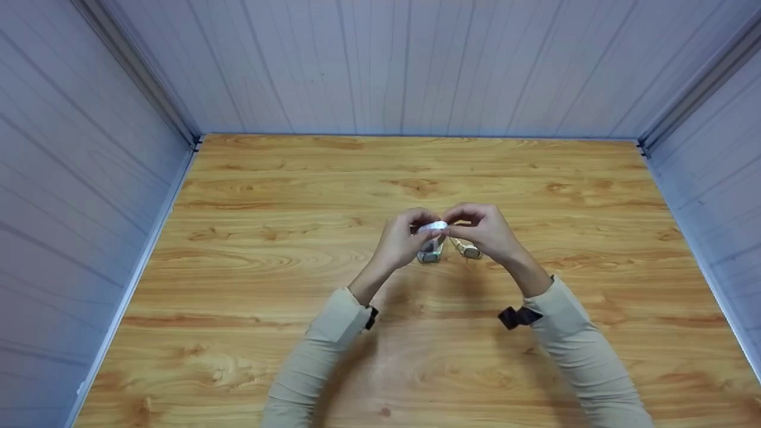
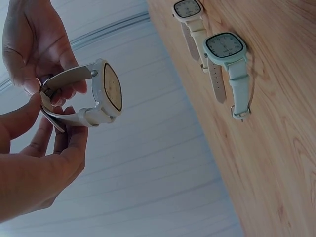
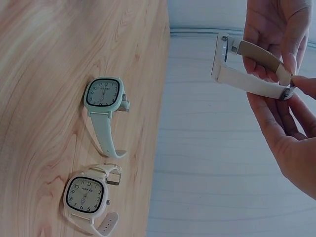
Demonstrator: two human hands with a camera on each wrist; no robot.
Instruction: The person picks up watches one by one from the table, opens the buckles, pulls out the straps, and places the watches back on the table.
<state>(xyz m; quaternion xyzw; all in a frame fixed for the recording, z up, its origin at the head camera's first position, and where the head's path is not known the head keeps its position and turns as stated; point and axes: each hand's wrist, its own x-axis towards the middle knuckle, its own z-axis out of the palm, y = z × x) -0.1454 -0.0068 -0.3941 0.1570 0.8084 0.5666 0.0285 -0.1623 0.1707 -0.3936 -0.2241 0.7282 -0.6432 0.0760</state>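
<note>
A white wristwatch (image 1: pixel 434 226) is held up between both hands, its strap bent round into a loop. In the left wrist view its square face (image 2: pixel 113 88) points away from the fingers. My left hand (image 1: pixel 399 239) pinches the strap near the buckle. On the same end, the thumb and fingers of my right hand (image 1: pixel 484 230) grip the strap; the right wrist view shows the dark buckle (image 3: pixel 286 93) at the fingertips. Fingers partly hide where the strap ends meet.
Beneath the hands, a mint-green wristwatch (image 3: pixel 102 93) and a cream wristwatch (image 3: pixel 85 194) lie side by side on the wooden table (image 1: pixel 285 196), straps unfastened. Pale panel walls (image 1: pixel 380 65) enclose the table at the back and both sides.
</note>
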